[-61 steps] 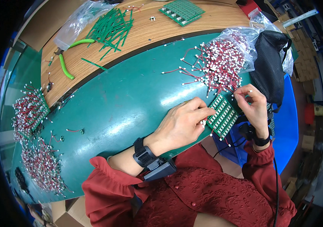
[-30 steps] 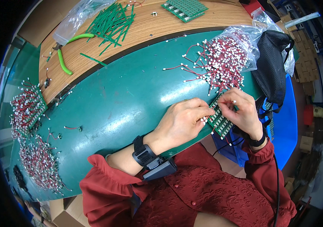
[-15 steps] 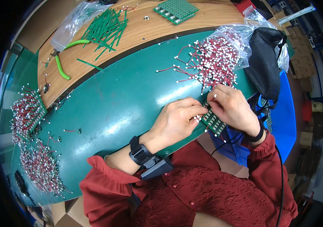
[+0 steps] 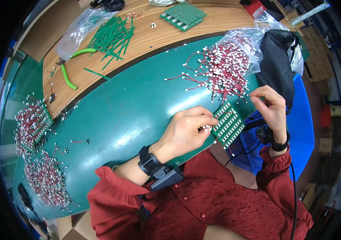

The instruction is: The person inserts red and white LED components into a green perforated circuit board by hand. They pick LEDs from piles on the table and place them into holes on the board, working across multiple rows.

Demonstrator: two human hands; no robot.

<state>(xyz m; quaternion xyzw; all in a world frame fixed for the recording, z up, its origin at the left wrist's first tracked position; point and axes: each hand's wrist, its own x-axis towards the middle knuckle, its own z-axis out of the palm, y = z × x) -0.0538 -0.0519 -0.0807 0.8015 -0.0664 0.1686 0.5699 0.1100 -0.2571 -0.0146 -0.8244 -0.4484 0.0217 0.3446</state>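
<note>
My left hand [image 4: 190, 127] is closed, thumb and fingertips at the left edge of a green circuit board [image 4: 229, 125] lined with rows of small white parts. A few white connector ends [image 4: 207, 128] stick out under its fingers; how they are held is hidden. The board lies tilted at the front edge of the green mat, with a few short wires hanging from its lower left side. My right hand [image 4: 272, 106] is off the board, to its right, finger and thumb apart with nothing visible between them. Beyond the board lies a pile of red wires with white connectors [image 4: 228, 66].
Finished-looking wired boards [image 4: 32, 124] and another wire heap [image 4: 46, 180] sit at left. Green-handled pliers [image 4: 69, 78], green strips [image 4: 112, 38] and stacked boards [image 4: 183, 17] rest on the wooden table. A black pouch [image 4: 276, 66] and blue bin [image 4: 302, 128] are at right.
My right hand has left the board and moved right, its fingers parting, so more of the board shows. My left hand stays at the board's left edge.
</note>
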